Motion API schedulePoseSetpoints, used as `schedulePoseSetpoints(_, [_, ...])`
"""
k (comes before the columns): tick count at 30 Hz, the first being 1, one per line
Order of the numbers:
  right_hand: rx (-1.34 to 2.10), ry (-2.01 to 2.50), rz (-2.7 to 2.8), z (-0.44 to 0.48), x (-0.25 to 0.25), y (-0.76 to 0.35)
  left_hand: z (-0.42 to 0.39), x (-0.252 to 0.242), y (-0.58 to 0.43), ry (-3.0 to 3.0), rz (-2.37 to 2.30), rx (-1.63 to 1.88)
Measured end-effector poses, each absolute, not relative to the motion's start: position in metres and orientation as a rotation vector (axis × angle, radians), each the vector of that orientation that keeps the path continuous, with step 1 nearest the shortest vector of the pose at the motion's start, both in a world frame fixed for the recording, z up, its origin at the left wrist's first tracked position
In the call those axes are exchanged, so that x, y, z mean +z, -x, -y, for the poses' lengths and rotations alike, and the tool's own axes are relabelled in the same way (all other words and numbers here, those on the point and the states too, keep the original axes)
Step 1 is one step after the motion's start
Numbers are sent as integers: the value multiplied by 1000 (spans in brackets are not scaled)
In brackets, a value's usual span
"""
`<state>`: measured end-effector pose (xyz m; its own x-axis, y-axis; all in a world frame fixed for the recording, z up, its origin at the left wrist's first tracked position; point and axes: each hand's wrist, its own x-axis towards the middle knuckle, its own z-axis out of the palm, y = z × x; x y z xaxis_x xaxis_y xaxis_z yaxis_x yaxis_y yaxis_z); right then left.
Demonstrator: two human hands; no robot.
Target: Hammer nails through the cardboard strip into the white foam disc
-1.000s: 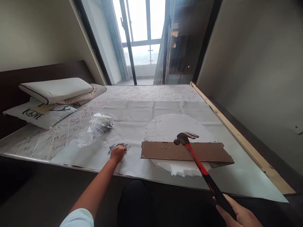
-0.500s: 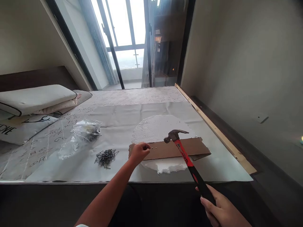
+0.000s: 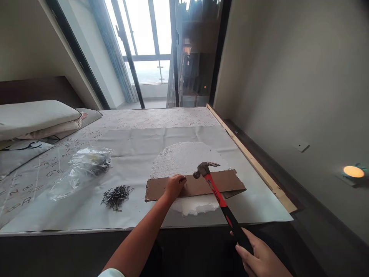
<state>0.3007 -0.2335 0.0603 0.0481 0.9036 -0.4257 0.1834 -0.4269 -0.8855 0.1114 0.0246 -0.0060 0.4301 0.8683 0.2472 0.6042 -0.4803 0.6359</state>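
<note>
Running along the right side of the grey sheet (image 3: 138,154) in the head view, a wooden strip (image 3: 253,163) bounds the work; open sheet lies between the pile of nails (image 3: 117,197) and the cardboard (image 3: 197,188). The left hand (image 3: 174,186) pinches its fingertips closely around what looks like a thin nail (image 3: 186,182) at the cardboard. The right hand (image 3: 253,250) wraps the black grip of a red-shafted claw hammer (image 3: 215,191). Beneath the ragged-edged brown cardboard sits rough, rounded white foam (image 3: 187,157).
</note>
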Motion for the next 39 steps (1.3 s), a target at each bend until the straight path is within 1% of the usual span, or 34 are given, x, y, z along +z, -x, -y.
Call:
schedulePoseSetpoints(5, [1357,1699,1211,225,56,-296,-25,-8,-114,-2170,-1331,803])
schedulePoseSetpoints(17, [1037,1858,1445,211,67,-287,-27,-20,-114,-2165,-1255,931])
schedulePoseSetpoints(25, [1002,1844,1476,209,69,-288,-26,-19,-111,-2187,-1244,906])
schedulePoseSetpoints(32, [1068,1794,1508,211,77,-280,-27,-20,-111,-2227,-1265,880])
schedulePoseSetpoints(39, [1083,1830,1527,212,64,-279,-26,-21,-109,-2221,-1276,871])
